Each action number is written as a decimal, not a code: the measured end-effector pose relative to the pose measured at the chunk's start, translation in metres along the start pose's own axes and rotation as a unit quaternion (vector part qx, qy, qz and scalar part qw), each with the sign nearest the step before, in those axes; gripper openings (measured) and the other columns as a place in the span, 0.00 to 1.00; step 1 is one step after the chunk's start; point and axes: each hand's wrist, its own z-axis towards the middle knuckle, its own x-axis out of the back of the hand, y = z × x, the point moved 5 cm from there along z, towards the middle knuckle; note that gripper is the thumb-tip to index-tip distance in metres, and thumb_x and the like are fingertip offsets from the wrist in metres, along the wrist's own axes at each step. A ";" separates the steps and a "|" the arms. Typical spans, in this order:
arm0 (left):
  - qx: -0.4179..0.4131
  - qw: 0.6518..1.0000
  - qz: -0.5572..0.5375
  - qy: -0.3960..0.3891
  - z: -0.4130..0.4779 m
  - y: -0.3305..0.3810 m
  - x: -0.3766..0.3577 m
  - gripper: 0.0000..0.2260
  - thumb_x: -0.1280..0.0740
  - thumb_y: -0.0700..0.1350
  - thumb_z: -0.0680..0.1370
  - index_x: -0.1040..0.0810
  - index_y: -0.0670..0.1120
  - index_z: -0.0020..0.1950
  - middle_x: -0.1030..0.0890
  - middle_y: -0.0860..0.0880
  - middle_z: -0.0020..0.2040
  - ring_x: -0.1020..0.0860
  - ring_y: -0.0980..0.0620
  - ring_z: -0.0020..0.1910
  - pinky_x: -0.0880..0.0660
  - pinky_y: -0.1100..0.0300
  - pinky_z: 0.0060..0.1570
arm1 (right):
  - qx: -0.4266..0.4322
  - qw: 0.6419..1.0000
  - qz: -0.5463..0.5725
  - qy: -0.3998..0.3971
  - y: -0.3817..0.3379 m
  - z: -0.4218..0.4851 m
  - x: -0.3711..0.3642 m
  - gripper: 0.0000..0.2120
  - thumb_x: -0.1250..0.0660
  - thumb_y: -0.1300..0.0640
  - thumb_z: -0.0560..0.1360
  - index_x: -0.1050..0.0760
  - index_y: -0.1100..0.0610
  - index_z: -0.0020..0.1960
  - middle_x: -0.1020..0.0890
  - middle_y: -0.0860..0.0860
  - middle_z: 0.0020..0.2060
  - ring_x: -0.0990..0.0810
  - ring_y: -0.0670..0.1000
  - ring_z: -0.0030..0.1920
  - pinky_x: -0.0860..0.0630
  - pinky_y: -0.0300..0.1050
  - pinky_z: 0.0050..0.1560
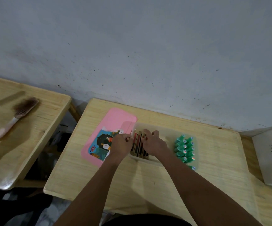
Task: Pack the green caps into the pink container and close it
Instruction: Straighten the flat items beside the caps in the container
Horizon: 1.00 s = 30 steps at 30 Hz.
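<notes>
Green caps [185,150] packed in rows at right end of translucent container [161,130] on bench [213,160].
Dark slim boxes [139,144] at left end, left hand [121,143] and right hand [154,142] both pinching them; pink lid [114,119] flat alongside, off.

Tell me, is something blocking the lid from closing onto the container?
Yes. Both hands, left and right, are inside the container, on the boxes. The lid lies flat at its left and cannot close until they withdraw.
</notes>
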 end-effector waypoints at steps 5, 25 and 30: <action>-0.006 1.000 0.004 0.003 0.001 0.000 0.000 0.12 0.36 0.44 0.79 0.20 0.40 0.58 0.16 0.43 0.49 0.23 0.55 0.41 0.30 0.65 0.43 | -0.007 0.999 0.039 0.006 -0.005 0.000 0.000 0.23 0.46 0.48 0.83 0.44 0.47 0.76 0.41 0.58 0.71 0.22 0.60 0.57 0.25 0.52 0.55; 0.214 0.950 0.199 0.106 0.007 -0.128 0.047 0.35 0.30 0.58 0.71 0.39 0.43 0.71 0.33 0.38 0.64 0.33 0.38 0.64 0.30 0.44 0.58 | 0.169 0.974 0.139 -0.063 -0.008 -0.060 -0.005 0.17 0.35 0.36 0.75 0.21 0.46 0.56 0.20 0.41 0.46 0.22 0.43 0.47 0.24 0.45 0.51; 0.255 0.950 0.167 0.068 0.017 -0.133 0.050 0.32 0.27 0.56 0.69 0.35 0.44 0.66 0.36 0.38 0.65 0.37 0.39 0.66 0.33 0.43 0.62 | 0.187 0.977 0.094 -0.038 -0.010 -0.060 -0.008 0.12 0.33 0.41 0.76 0.19 0.46 0.53 0.23 0.37 0.40 0.26 0.38 0.40 0.30 0.40 0.45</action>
